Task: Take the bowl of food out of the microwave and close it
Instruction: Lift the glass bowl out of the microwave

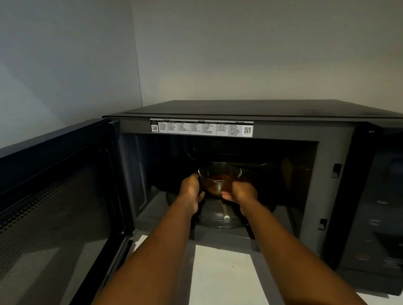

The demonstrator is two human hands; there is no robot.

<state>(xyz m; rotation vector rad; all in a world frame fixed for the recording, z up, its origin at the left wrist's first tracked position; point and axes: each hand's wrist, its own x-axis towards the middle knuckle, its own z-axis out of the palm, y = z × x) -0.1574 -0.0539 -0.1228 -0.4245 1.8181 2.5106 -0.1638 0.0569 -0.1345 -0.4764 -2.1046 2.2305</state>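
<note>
A black microwave (253, 113) stands in a wall corner with its door (48, 211) swung wide open to the left. Inside the dark cavity a clear glass bowl (219, 179) with brownish food is over the glass turntable (217, 221). Both my arms reach into the cavity. My left hand (191, 190) grips the bowl's left side and my right hand (242, 192) grips its right side. Whether the bowl rests on the turntable or is lifted off it I cannot tell.
The microwave's control panel (393, 212) fills the right side. A label strip (201, 127) runs along the top of the opening. A white counter surface (222, 280) lies below the opening, between my forearms. Plain walls rise behind.
</note>
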